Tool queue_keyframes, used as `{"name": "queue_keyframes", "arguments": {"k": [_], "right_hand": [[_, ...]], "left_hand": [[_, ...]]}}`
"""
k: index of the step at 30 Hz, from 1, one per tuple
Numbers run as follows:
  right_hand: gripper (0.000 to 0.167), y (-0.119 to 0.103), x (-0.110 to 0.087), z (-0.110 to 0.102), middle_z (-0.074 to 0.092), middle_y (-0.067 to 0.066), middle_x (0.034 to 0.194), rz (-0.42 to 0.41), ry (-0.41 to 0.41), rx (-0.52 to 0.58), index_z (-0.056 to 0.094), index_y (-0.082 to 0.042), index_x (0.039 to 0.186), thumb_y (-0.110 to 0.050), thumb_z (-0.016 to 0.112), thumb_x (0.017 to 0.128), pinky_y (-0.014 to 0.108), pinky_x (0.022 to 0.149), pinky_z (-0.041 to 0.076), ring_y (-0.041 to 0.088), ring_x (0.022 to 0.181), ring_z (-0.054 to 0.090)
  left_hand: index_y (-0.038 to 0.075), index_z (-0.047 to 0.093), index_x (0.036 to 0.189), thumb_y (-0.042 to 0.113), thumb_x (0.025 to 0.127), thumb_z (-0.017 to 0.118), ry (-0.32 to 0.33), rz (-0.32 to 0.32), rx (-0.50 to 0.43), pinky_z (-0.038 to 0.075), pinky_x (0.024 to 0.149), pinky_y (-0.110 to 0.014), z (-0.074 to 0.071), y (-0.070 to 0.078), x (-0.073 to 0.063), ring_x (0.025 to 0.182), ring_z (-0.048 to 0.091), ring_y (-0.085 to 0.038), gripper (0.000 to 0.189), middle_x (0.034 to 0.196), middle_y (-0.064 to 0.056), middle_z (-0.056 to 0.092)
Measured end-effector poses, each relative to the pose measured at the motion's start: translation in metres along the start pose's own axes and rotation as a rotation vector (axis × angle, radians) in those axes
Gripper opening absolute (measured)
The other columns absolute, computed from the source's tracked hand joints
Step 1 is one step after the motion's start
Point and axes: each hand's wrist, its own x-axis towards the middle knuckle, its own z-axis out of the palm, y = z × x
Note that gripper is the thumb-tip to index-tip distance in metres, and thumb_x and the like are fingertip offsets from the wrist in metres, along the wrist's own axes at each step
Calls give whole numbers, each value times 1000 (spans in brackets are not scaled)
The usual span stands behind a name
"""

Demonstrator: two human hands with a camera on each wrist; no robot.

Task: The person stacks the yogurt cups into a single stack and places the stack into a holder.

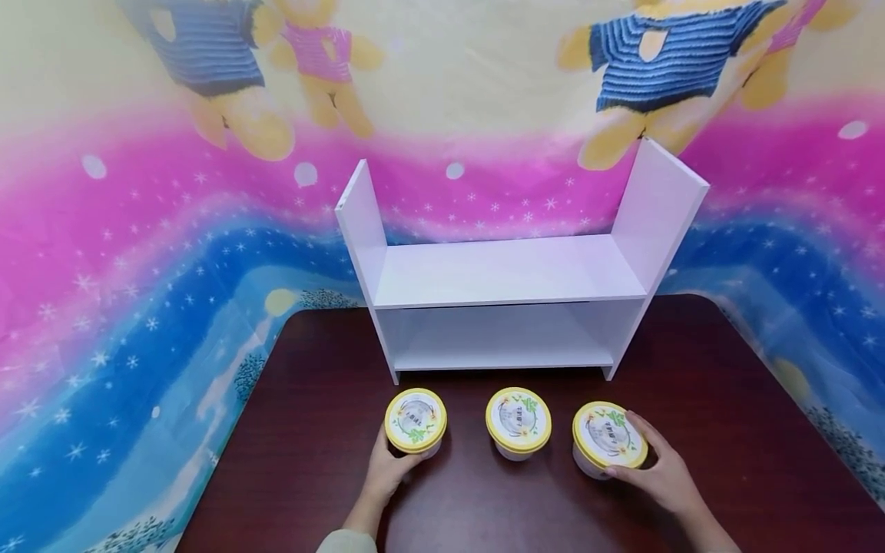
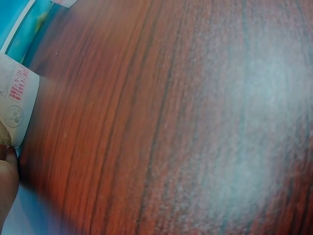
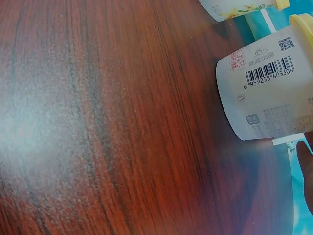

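Three paper tubs with yellow-rimmed, printed lids stand in a row before a white shelf (image 1: 508,273). My left hand (image 1: 387,472) holds the left tub (image 1: 416,421), thumb at its near side and fingers along its left; in the left wrist view only a strip of this white tub (image 2: 18,105) shows. At the other end, my right hand (image 1: 664,468) grips the right tub (image 1: 610,436) between thumb and fingers. A barcode marks the side of that tub (image 3: 266,83) in the right wrist view. Between the hands stands the middle tub (image 1: 518,421), untouched.
The shelf has two boards between upright side panels and stands toward the back of a dark red-brown wooden table (image 1: 470,514). Behind and around it hangs a colourful cloth backdrop (image 1: 442,184) with teddy bears and snowflakes.
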Motion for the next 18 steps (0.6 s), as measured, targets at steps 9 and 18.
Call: {"name": "queue_keyframes", "arguments": {"k": [9,18], "right_hand": [[86,-4,1,-1,33,24,129,3,54,31,33,-2,131,-10,79,58,1,83,13,-15,107,20],[84,-19,6,-5,35,26,126,-8,84,64,34,-2,131,-6,78,59,1,79,21,-15,103,26]], "left_hand": [[7,28,133,7,55,80,-15,-12,3,14,96,-46,1,1,1,117,28,-25,93,127,-13,39],[2,25,133,3,56,78,-25,-36,17,12,96,-47,1,3,-2,118,25,-28,94,128,-17,36]]}}
